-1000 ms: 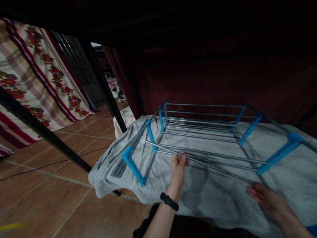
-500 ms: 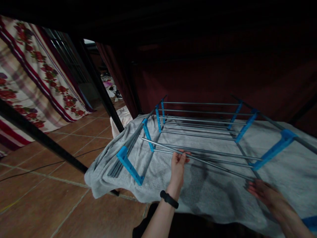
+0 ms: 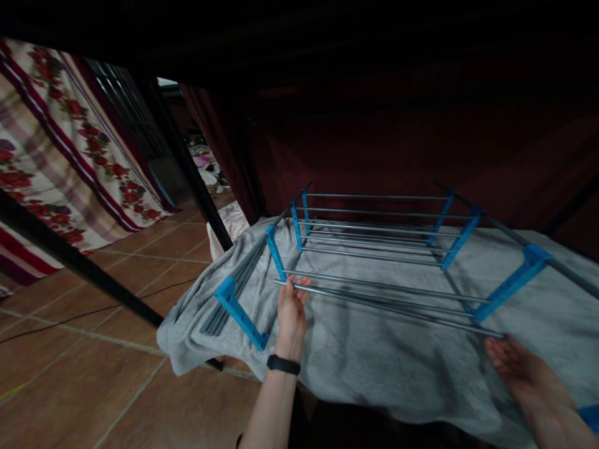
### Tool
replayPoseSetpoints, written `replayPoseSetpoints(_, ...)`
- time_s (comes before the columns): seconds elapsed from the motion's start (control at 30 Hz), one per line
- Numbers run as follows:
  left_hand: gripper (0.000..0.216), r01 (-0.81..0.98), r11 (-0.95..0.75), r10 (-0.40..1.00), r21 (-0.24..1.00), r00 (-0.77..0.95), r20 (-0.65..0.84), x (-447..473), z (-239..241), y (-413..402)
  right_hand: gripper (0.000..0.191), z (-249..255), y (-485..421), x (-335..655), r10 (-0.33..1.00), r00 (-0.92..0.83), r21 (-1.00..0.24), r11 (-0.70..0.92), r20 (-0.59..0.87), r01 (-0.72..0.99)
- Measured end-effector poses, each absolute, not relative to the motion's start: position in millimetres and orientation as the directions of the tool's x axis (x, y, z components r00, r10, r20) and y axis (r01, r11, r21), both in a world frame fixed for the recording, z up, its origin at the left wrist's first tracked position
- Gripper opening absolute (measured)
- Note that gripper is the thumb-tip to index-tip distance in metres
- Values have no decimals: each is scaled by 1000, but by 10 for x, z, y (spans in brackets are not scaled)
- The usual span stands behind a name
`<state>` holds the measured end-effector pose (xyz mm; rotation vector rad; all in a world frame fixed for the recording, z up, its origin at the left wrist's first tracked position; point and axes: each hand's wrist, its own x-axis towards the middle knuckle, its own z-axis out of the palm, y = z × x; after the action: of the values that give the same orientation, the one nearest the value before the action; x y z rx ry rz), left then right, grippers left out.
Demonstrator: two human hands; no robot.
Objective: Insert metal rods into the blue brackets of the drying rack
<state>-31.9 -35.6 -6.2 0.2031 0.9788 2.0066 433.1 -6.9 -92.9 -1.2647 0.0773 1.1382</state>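
Observation:
A thin grey metal rod lies across both of my hands, in front of a partly built rack with blue plastic brackets and grey tubes. My left hand pinches the rod close to its left end, beside a blue bracket. At the other end, my right hand has its fingers curled against the rod tip, below the right-hand bracket. The nearest left bracket has no crossbar attached. Several loose rods lie bundled along the rack's left side.
The rack rests on a grey blanket over a bed. Black bed posts stand at left, with a dark red curtain behind. A floral cloth hangs over the tiled floor, where a black cable runs.
My left hand has slid leftward along the rod toward its left end. The rod has dropped at the left and shifted slightly right; my right hand has moved slightly right with it.

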Motion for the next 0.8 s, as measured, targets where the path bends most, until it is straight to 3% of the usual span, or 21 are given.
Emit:
replayPoseSetpoints(0.17, 17, -698, -308, 730, 647, -609, -310, -503, -16, -373, 25, -872, -56, 4298, 618, 525, -717, -90, -585, -692)
replayPoseSetpoints(0.43, 19, -735, -310, 736, 602, -587, -338, -620, -29, -393, 29, -655, -74, 4151, 598, 512, -685, -88, -617, -723)
replayPoseSetpoints(0.8, 18, -707, -311, 769, 635, -580, -269, -604, -55, -406, 31, -536, -96, 4064, 555, 503, -665, -126, -663, -736)
